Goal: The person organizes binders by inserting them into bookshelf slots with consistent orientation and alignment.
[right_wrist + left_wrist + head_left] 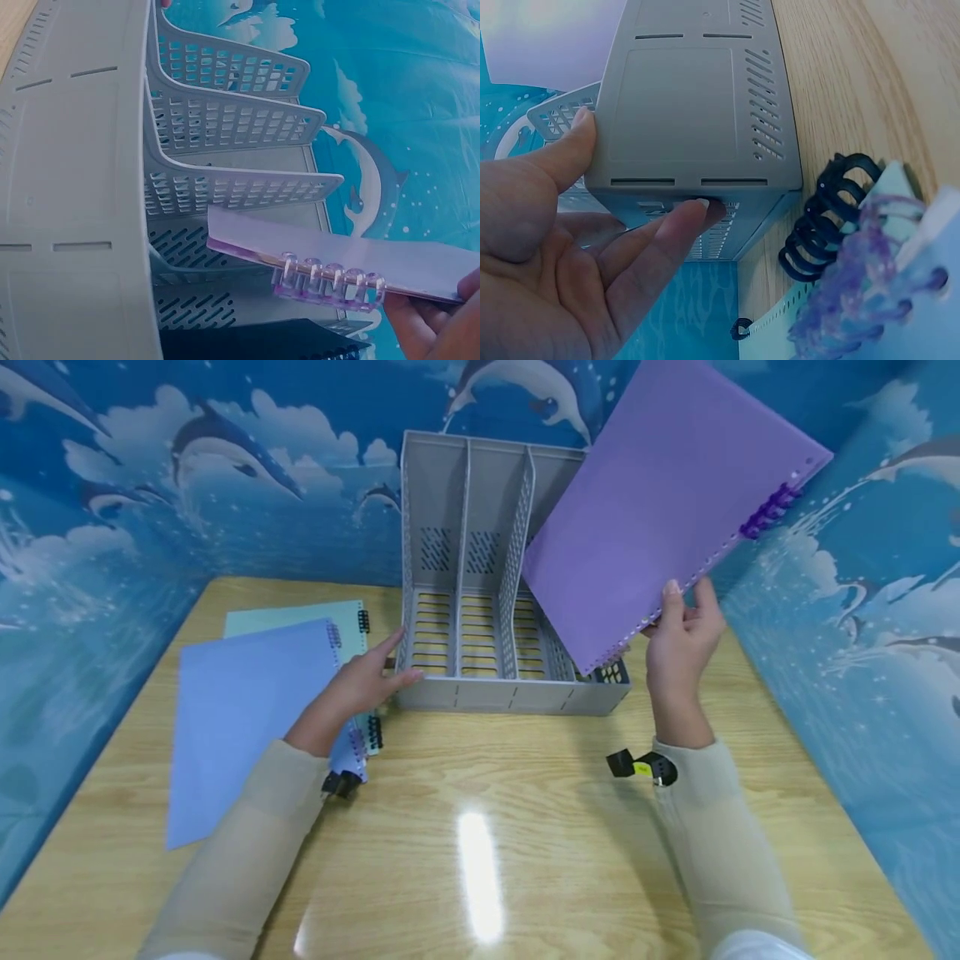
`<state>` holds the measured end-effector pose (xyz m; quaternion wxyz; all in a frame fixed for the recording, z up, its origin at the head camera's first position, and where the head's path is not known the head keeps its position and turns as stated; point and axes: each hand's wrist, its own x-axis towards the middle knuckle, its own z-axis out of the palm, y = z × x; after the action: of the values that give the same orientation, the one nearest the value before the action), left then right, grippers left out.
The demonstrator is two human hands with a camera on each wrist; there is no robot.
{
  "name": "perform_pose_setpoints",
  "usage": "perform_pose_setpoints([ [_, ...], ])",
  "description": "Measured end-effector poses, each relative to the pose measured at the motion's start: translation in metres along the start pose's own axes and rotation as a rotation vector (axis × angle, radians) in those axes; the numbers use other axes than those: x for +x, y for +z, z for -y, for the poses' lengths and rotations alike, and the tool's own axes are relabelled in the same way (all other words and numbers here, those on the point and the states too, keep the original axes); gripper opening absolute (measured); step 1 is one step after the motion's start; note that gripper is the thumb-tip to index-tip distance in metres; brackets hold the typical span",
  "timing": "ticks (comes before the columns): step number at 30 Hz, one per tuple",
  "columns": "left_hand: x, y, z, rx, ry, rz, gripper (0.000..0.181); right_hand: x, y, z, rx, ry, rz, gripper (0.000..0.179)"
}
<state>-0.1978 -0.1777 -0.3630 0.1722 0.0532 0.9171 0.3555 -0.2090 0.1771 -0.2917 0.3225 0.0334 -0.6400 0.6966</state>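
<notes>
A grey desk file organizer with upright dividers stands at the back of the table. My left hand holds its front left corner, thumb on the front edge and fingers against the side wall. With thumb and fingers, my right hand pinches a purple ring-bound notebook by its bound edge. The notebook is tilted, its lower corner over the organizer's right-hand compartments. In the right wrist view its clear purple rings show beside a divider. A dark ring-bound notebook stands in the end compartment.
Left of the organizer, a blue notebook lies overlapping a pale green notebook with black rings. A dolphin-patterned backdrop encloses the wooden table behind and at both sides.
</notes>
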Motion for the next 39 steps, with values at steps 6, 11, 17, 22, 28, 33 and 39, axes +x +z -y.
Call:
perform_pose_setpoints([
  [6, 0.000, -0.001, 0.001, -0.002, -0.014, 0.004, 0.089, -0.004, 0.014, -0.006, -0.033, -0.002, 0.006, 0.018],
  [11, 0.004, 0.001, 0.003, 0.005, -0.015, 0.006, 0.089, -0.009, 0.024, -0.012, -0.101, -0.023, -0.001, 0.023],
  [17, 0.005, 0.002, 0.003, -0.012, -0.015, 0.000, 0.089, -0.013, 0.031, -0.021, -0.222, -0.086, -0.022, 0.026],
  [22, 0.006, 0.003, 0.002, -0.028, -0.002, -0.001, 0.089, -0.015, 0.035, -0.026, -0.273, -0.095, -0.024, 0.033],
  [28, 0.004, 0.002, 0.001, -0.028, -0.016, 0.002, 0.088, -0.025, 0.047, -0.012, -0.346, -0.154, -0.040, 0.031],
  [33, 0.002, 0.002, 0.001, -0.058, -0.009, 0.015, 0.087, -0.032, 0.052, -0.011, -0.372, -0.173, -0.051, 0.026],
  [39, 0.001, 0.001, 0.001, -0.079, -0.005, 0.018, 0.087, -0.035, 0.053, -0.021, -0.377, -0.177, -0.032, 0.026],
])
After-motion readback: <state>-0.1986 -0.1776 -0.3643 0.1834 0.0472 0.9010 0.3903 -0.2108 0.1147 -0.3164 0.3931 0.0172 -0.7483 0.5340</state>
